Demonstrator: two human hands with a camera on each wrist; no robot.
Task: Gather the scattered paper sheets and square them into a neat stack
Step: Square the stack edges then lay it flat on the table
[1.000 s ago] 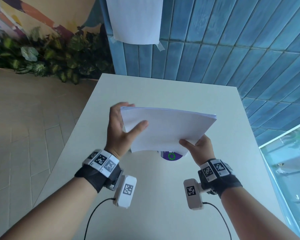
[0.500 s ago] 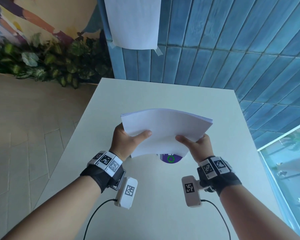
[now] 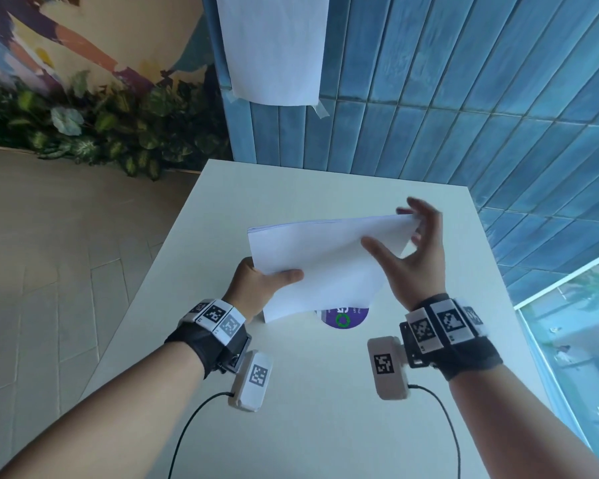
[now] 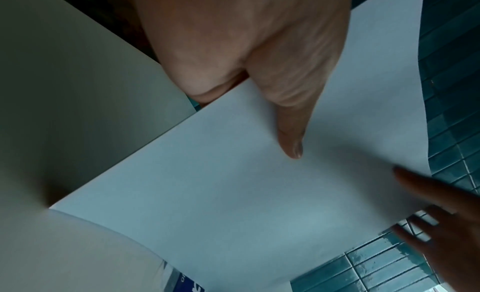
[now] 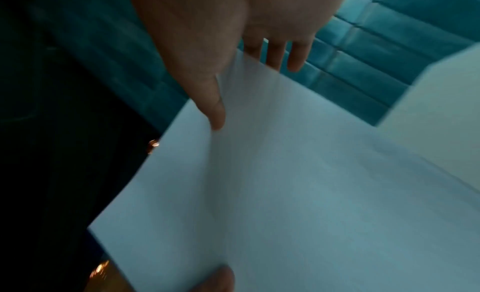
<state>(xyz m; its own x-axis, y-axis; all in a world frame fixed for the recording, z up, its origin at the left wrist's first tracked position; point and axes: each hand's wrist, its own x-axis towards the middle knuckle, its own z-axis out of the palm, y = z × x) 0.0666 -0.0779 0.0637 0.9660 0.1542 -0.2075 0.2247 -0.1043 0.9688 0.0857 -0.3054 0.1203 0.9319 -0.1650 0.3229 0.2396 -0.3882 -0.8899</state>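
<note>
The left hand [image 3: 260,288] pinches the near-left corner of the paper stack [image 3: 319,261], held above the desk [image 3: 325,392]. The right hand [image 3: 414,257] has left the near edge; its fingers [image 3: 426,212], spread wide, meet the far-right corner, apparently to square that side.

The paper stack [image 3: 320,261] is plain matt white, thin enough to bow. Beneath it the counter [image 3: 325,392] looks smooth, pale and matt. The wall tiles [image 3: 464,81] are glossy blue ceramic; the round sticker [image 3: 343,318] shines slightly.
</note>
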